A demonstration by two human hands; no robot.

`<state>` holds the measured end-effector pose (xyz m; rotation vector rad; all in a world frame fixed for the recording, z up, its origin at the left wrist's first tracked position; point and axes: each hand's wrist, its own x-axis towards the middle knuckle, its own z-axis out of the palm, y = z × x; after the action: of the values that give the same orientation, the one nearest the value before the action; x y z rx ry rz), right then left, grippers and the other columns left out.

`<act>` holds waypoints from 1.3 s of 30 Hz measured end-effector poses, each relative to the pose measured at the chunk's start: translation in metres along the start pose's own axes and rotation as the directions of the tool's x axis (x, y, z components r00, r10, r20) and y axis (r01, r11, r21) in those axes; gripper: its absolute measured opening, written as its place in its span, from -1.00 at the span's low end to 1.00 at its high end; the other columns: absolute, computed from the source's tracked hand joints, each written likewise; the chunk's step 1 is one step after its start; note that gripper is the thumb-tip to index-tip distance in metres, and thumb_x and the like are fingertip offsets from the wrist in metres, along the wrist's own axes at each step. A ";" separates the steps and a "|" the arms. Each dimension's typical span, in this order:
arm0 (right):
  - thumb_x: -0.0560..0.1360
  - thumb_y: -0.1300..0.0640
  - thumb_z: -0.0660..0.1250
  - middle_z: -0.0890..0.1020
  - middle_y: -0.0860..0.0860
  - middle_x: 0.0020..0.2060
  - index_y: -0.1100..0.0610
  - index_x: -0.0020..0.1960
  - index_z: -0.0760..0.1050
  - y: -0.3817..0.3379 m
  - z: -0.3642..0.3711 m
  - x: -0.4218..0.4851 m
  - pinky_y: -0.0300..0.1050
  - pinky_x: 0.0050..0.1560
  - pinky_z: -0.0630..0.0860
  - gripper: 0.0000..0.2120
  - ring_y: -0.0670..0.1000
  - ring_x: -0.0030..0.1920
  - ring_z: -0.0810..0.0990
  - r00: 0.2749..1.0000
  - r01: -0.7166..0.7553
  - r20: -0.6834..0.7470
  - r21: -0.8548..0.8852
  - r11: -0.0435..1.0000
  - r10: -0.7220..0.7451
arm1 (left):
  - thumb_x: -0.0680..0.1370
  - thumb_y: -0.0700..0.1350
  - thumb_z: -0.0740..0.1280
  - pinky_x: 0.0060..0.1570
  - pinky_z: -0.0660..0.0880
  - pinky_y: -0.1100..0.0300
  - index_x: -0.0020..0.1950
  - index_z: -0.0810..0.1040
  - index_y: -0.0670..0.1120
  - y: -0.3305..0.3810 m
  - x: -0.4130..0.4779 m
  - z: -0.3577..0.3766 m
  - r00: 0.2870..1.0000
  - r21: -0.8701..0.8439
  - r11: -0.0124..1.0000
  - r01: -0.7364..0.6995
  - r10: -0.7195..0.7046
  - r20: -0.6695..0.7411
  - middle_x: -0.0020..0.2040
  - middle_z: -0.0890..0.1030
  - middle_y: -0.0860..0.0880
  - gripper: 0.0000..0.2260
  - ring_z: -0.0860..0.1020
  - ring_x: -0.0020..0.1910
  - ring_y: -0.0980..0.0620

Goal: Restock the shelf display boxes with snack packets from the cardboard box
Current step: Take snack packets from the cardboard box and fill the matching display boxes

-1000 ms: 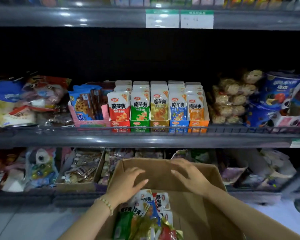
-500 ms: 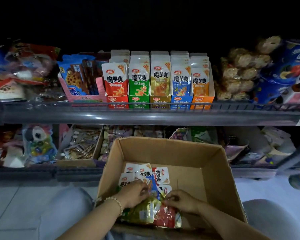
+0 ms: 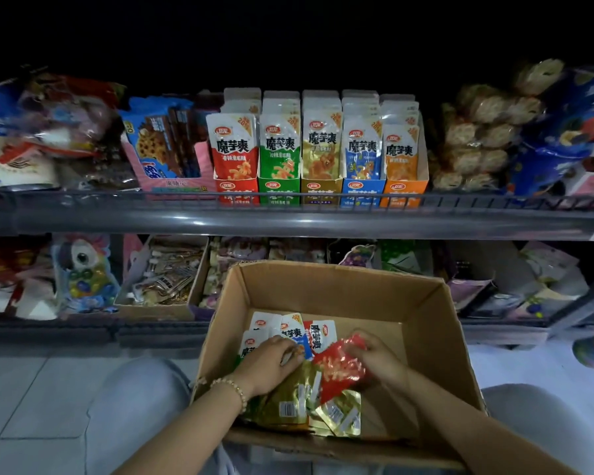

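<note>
Two knees (image 3: 134, 406) in pale trousers flanked the cardboard box (image 3: 340, 289), which stood open between them above a grey tiled floor (image 3: 31, 406). Both hands were down inside it, at its near end. The left hand (image 3: 271, 366), with a beaded bracelet (image 3: 232, 389) on its wrist, lay palm-down on the loose packets (image 3: 288, 399) with its fingers bent over them. Whether it pinched one or only rested there could not be told. The right hand (image 3: 381, 359) pinched a red packet (image 3: 338, 370) between thumb and fingers, blurred, tilted, and just beside the left hand. Under the hands lay gold packets face-down with their barcodes showing. Past the fingertips, white-topped ones in blue and red lay flat on the box bottom, toward its left side. Beyond the box, a lower shelf held a cardboard tray (image 3: 165, 275) of small wrapped sweets among other bags. Above it ran a grey rail (image 3: 288, 219), and behind that five display boxes (image 3: 320, 188) stood side by side: red, green, gold, blue and orange. Each held upright packets matching its own colour. A pink box of cookies (image 3: 172, 156) stood just to their left, and stacked round cakes (image 3: 477, 142) sat just to their right.
</note>
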<state>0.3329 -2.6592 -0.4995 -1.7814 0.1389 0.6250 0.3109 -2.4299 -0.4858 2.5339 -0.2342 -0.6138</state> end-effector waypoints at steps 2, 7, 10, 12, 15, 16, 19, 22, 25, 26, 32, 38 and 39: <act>0.54 0.16 0.30 0.65 0.17 -0.06 0.16 -0.02 0.44 -0.013 -0.012 -0.002 0.04 0.03 0.57 -0.92 0.10 -0.09 0.65 0.995 0.057 -0.086 0.071 0.996 -0.051 | 0.57 0.24 0.13 0.28 0.36 0.16 0.44 0.29 0.01 0.003 0.000 -0.006 0.999 -0.065 0.998 -0.009 0.006 -0.042 0.39 0.38 0.04 -0.49 0.39 0.32 0.08; 0.57 0.13 0.24 0.65 0.09 -0.16 0.21 0.03 0.43 -0.045 -0.037 -0.015 -0.24 -0.20 0.57 -0.86 -0.05 -0.19 0.67 0.963 0.197 -0.202 0.079 0.977 -0.178 | 0.47 0.33 0.22 0.27 0.41 0.11 0.47 0.20 0.07 0.013 -0.001 -0.022 0.995 -0.212 0.977 -0.029 0.007 -0.102 0.42 0.35 0.10 -0.35 0.40 0.32 0.11; 0.58 0.10 0.22 0.65 0.16 -0.11 0.20 0.07 0.46 -0.059 -0.041 -0.016 -0.10 -0.06 0.57 -0.82 0.02 -0.16 0.65 0.947 0.247 -0.251 0.182 0.952 -0.198 | 0.41 0.30 0.34 0.16 0.45 0.23 0.43 0.18 0.09 0.023 0.000 -0.032 0.993 -0.401 0.916 -0.012 -0.035 -0.109 0.30 0.44 0.13 -0.31 0.47 0.22 0.16; 0.59 0.05 0.20 0.66 0.12 -0.10 0.14 0.09 0.48 -0.070 -0.038 -0.019 -0.09 -0.04 0.57 -0.81 0.04 -0.11 0.65 0.950 0.250 -0.249 0.241 0.938 -0.190 | 0.41 0.19 0.42 0.01 0.50 0.33 0.33 0.26 0.07 0.032 0.001 -0.040 0.989 -0.552 0.834 -0.006 -0.077 -0.126 0.20 0.52 0.14 -0.41 0.55 0.10 0.17; 0.63 0.07 0.12 0.68 0.08 -0.14 0.12 0.08 0.49 -0.089 -0.029 -0.022 -0.16 -0.11 0.55 -0.79 0.00 -0.13 0.66 0.965 0.225 -0.219 0.393 0.892 -0.147 | 0.36 -0.02 0.46 -0.05 0.61 0.20 0.23 0.49 -0.19 0.044 0.002 -0.052 0.986 -0.883 0.468 0.019 -0.154 -0.060 0.01 0.68 -0.03 -0.51 0.66 -0.01 0.01; 0.64 0.08 0.10 0.68 0.11 -0.11 0.16 0.11 0.48 -0.094 -0.026 -0.022 -0.12 -0.05 0.55 -0.76 0.02 -0.09 0.66 0.969 0.219 -0.201 0.443 0.869 -0.142 | 0.35 -0.06 0.46 -0.04 0.61 0.18 0.20 0.52 -0.21 0.047 0.001 -0.056 0.986 -0.935 0.355 0.001 -0.156 -0.058 -0.03 0.70 -0.08 -0.53 0.66 -0.02 -0.01; 0.63 0.06 0.09 0.64 0.21 0.04 0.21 0.21 0.44 -0.111 -0.017 -0.022 0.00 0.19 0.49 -0.71 0.09 0.05 0.62 0.971 0.234 -0.167 0.501 0.833 -0.172 | 0.41 -0.11 0.43 -0.03 0.61 0.21 0.09 0.54 -0.23 0.057 -0.002 -0.072 0.977 -0.979 0.182 -0.095 -0.170 -0.127 -0.04 0.69 -0.12 -0.68 0.66 -0.01 -0.02; 0.60 0.04 0.15 0.65 0.14 0.06 0.13 0.19 0.46 -0.124 -0.009 -0.025 -0.01 0.19 0.49 -0.74 0.06 0.08 0.62 0.963 0.269 -0.128 0.440 0.857 -0.236 | 0.50 -0.17 0.37 0.01 0.60 0.17 -0.02 0.52 -0.22 0.063 -0.007 -0.089 0.947 -0.972 0.112 -0.206 -0.229 -0.227 -0.01 0.68 -0.16 -0.86 0.65 0.04 -0.04; 0.50 0.03 0.32 0.67 0.06 0.04 0.07 0.17 0.49 -0.139 -0.006 -0.028 -0.13 0.08 0.53 -0.73 0.00 0.05 0.65 0.947 0.322 -0.115 0.332 0.887 -0.301 | 0.48 -0.16 0.38 -0.04 0.60 0.20 0.11 0.55 -0.16 0.064 -0.010 -0.106 0.912 -0.934 0.194 -0.300 -0.229 -0.340 -0.01 0.69 -0.06 -0.78 0.65 0.02 0.02; 0.46 0.04 0.36 0.67 0.06 0.03 0.08 0.16 0.49 -0.143 -0.007 -0.029 -0.17 0.02 0.55 -0.71 -0.01 0.03 0.66 0.936 0.351 -0.119 0.291 0.890 -0.330 | 0.47 -0.16 0.40 -0.07 0.59 0.23 0.12 0.55 -0.12 0.065 -0.011 -0.111 0.905 -0.925 0.215 -0.314 -0.226 -0.360 -0.02 0.70 -0.03 -0.76 0.66 0.01 0.04; 0.43 0.18 0.43 0.67 0.05 -0.05 0.10 0.15 0.49 -0.175 -0.002 -0.035 -0.26 -0.08 0.56 -0.69 -0.01 -0.02 0.66 0.858 0.511 -0.099 0.077 0.856 -0.503 | 0.41 -0.20 0.48 -0.23 0.56 0.29 0.02 0.58 0.01 0.079 -0.015 -0.129 0.858 -0.831 0.398 -0.388 -0.174 -0.483 -0.14 0.71 0.06 -0.76 0.67 -0.13 0.12; 0.47 0.19 0.39 0.66 -0.01 -0.02 0.06 0.19 0.41 -0.195 0.011 -0.038 -0.22 -0.05 0.58 -0.67 -0.05 -0.02 0.66 0.836 0.549 -0.092 0.131 0.826 -0.541 | 0.39 -0.07 0.49 -0.18 0.56 0.26 -0.04 0.58 -0.02 0.084 -0.019 -0.134 0.796 -0.766 0.454 -0.455 -0.179 -0.579 -0.15 0.69 0.01 -0.81 0.66 -0.16 0.12; 0.48 0.19 0.37 0.65 0.00 0.01 0.08 0.21 0.40 -0.196 0.012 -0.038 -0.18 -0.02 0.58 -0.67 -0.03 0.00 0.66 0.836 0.549 -0.105 0.168 0.819 -0.539 | 0.36 0.01 0.49 -0.15 0.56 0.25 -0.02 0.57 0.01 0.084 -0.020 -0.134 0.803 -0.750 0.486 -0.449 -0.150 -0.577 -0.14 0.69 0.04 -0.75 0.66 -0.14 0.14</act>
<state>0.3756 -2.5955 -0.3148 -1.5469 -0.2668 0.1395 0.3516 -2.4363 -0.3321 1.5154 0.0760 0.1736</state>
